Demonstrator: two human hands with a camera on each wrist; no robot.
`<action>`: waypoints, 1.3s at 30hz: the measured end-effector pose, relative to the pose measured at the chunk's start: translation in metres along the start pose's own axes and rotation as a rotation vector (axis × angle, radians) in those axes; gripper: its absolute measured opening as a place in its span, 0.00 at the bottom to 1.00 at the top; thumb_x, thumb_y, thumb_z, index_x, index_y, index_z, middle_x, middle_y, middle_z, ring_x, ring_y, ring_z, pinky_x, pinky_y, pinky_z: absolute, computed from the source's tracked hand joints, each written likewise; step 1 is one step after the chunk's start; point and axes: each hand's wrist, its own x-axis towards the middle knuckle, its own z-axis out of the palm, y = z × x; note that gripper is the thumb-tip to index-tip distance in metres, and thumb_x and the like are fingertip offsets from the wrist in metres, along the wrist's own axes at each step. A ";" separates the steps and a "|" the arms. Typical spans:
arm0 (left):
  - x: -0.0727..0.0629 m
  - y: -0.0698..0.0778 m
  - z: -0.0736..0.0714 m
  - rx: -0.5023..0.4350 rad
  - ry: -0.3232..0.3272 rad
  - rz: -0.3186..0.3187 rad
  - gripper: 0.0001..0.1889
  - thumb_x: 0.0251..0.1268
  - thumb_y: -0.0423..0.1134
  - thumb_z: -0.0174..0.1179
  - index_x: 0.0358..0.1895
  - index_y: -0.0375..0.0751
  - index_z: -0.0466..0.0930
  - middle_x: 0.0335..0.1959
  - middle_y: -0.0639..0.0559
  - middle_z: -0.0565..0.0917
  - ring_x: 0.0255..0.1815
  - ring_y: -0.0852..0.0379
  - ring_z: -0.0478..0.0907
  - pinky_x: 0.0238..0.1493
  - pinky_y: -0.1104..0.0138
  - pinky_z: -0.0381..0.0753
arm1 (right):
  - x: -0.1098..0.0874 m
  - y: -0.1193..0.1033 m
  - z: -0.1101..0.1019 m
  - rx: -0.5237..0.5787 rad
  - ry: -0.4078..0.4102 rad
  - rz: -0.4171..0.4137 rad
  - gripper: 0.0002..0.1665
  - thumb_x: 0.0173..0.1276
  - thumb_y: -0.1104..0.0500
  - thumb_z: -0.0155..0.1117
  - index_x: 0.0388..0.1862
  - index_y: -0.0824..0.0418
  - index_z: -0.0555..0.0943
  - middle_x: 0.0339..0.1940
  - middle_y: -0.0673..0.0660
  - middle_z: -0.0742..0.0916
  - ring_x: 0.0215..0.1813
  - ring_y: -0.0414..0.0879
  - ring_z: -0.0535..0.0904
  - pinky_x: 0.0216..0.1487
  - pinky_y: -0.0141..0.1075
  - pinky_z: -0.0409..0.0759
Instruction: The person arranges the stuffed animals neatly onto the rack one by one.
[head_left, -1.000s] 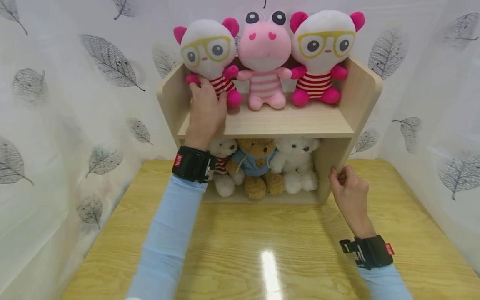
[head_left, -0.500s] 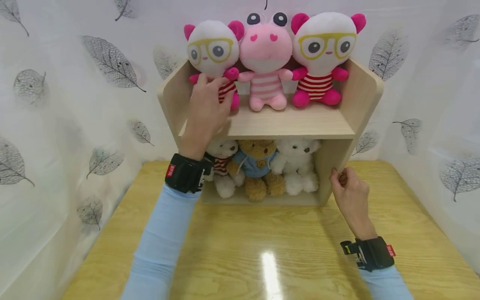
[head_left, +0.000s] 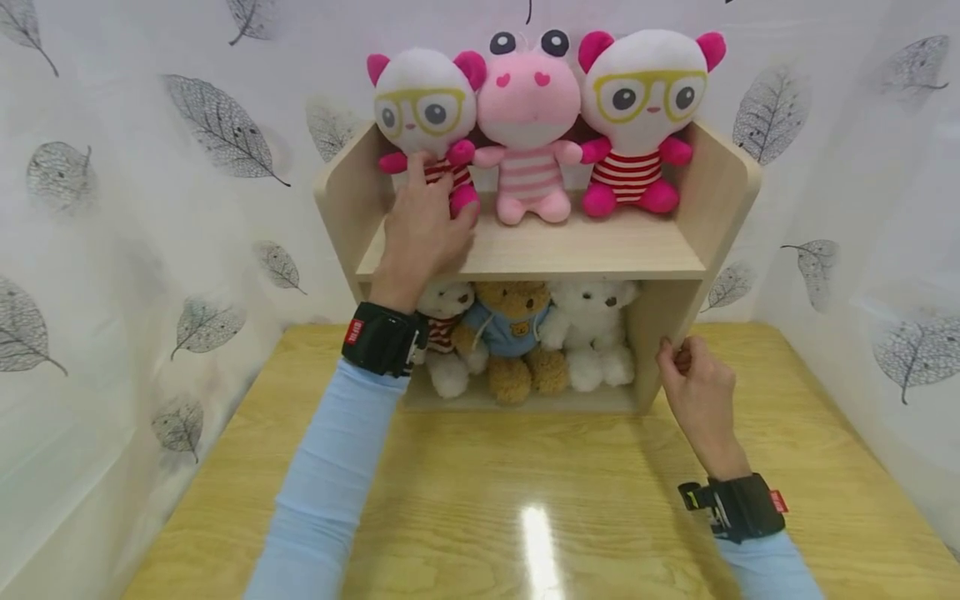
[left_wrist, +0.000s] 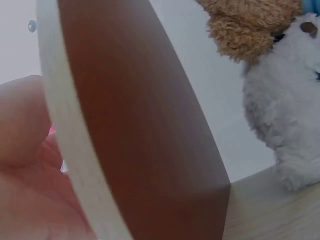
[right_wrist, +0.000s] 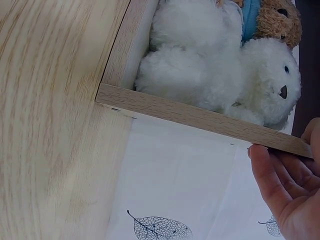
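A panda plush toy (head_left: 426, 100) with yellow glasses sits at the left of the upper level of a small wooden shelf (head_left: 577, 250). My left hand (head_left: 423, 233) is in front of it, index finger extended against its striped body, thumb spread to the right. In the left wrist view, a shelf board hides most of that hand (left_wrist: 30, 165). Beside the panda sit a pink hippo plush toy (head_left: 530, 108) and a second panda plush toy (head_left: 648, 100). With thumb and fingers on either side, my right hand (head_left: 701, 400) grips the front edge of the shelf's right side panel (right_wrist: 200, 117).
On the lower level sit a white bear in a striped top (head_left: 447, 333), a brown bear in a blue hoodie (head_left: 517, 329) and a white bear (head_left: 596, 333). The shelf stands on a wooden table (head_left: 480, 483), before a leaf-print curtain (head_left: 225, 225).
The left panda has shifted right and straightened, now close against the hippo. My left hand has slid right and slightly down, its fingers loosening from the toy. My right hand keeps its place.
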 end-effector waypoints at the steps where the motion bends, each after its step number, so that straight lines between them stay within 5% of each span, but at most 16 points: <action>1: 0.000 0.000 0.001 0.013 -0.009 -0.008 0.30 0.76 0.54 0.50 0.75 0.45 0.67 0.80 0.48 0.49 0.67 0.38 0.72 0.64 0.48 0.78 | 0.000 0.000 0.000 -0.001 -0.001 0.000 0.08 0.65 0.68 0.67 0.28 0.70 0.78 0.18 0.64 0.84 0.17 0.55 0.80 0.24 0.19 0.66; 8: 0.000 0.001 0.006 0.041 -0.030 -0.039 0.33 0.75 0.56 0.52 0.77 0.46 0.63 0.80 0.47 0.45 0.67 0.34 0.70 0.61 0.44 0.78 | 0.001 -0.001 -0.001 -0.010 -0.010 0.008 0.08 0.65 0.68 0.67 0.28 0.70 0.78 0.18 0.64 0.85 0.17 0.55 0.81 0.24 0.20 0.67; 14: -0.010 -0.003 0.004 -0.092 0.045 0.014 0.31 0.74 0.53 0.55 0.78 0.53 0.66 0.81 0.50 0.55 0.74 0.41 0.68 0.66 0.47 0.76 | 0.002 -0.001 -0.002 -0.016 -0.008 0.011 0.08 0.66 0.68 0.66 0.29 0.70 0.78 0.18 0.64 0.85 0.18 0.55 0.81 0.23 0.22 0.68; 20: -0.046 -0.016 0.008 -0.190 0.196 0.164 0.26 0.73 0.49 0.60 0.70 0.44 0.76 0.72 0.45 0.74 0.71 0.42 0.72 0.66 0.49 0.76 | 0.001 -0.002 -0.002 -0.023 -0.024 0.017 0.08 0.66 0.68 0.66 0.29 0.71 0.77 0.19 0.64 0.85 0.18 0.55 0.82 0.23 0.22 0.69; 27: -0.099 -0.030 0.020 -0.226 0.357 0.318 0.21 0.71 0.43 0.64 0.63 0.38 0.81 0.63 0.40 0.82 0.62 0.38 0.78 0.62 0.47 0.77 | 0.003 -0.003 -0.003 -0.015 -0.016 -0.001 0.08 0.66 0.69 0.66 0.28 0.72 0.77 0.19 0.65 0.85 0.18 0.55 0.82 0.23 0.21 0.69; 39: -0.134 -0.045 0.045 -0.180 0.362 0.401 0.19 0.68 0.40 0.66 0.60 0.40 0.83 0.62 0.39 0.83 0.60 0.35 0.79 0.57 0.42 0.79 | 0.002 -0.004 -0.003 -0.009 -0.031 0.024 0.08 0.66 0.69 0.66 0.29 0.72 0.77 0.19 0.66 0.85 0.18 0.56 0.82 0.24 0.18 0.67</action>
